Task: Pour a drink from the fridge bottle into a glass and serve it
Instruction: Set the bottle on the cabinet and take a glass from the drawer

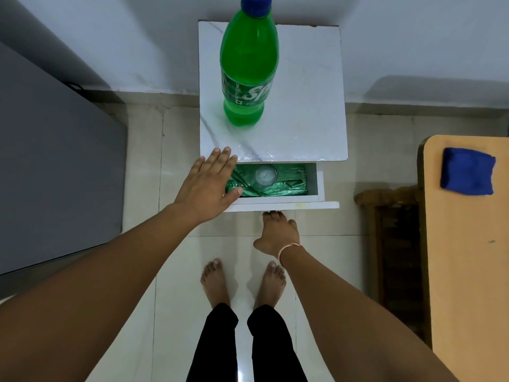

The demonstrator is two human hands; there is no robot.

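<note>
Grey fridge [55,166] fills the left side of the frame, door closed. Left hand [209,183] sits centre-left, fingers straight and spread flat, holding nothing, hovering over the left end of the open drawer [319,186]; thumb tip lies over the green foil lining [289,180]. Clear glass [265,175] stands upright in the drawer on that lining, just right of the left hand, not touched. Above the drawer, white marble-pattern cabinet top [308,106] carries the green bottle [249,67], upright, blue cap [256,4] on, at upper centre of the frame, well apart from both hands. Right hand [278,234] is at centre, below the drawer front, fingertips [271,215] tucked under its lower edge; how tightly they curl there cannot be told. Red-white thread bracelet [289,248] on that wrist. Bare feet [242,282] on pale floor tiles at lower centre. Wooden stool [391,244] at right, then tan table [468,257] at the right edge with a blue cloth [466,170] on it.
</note>
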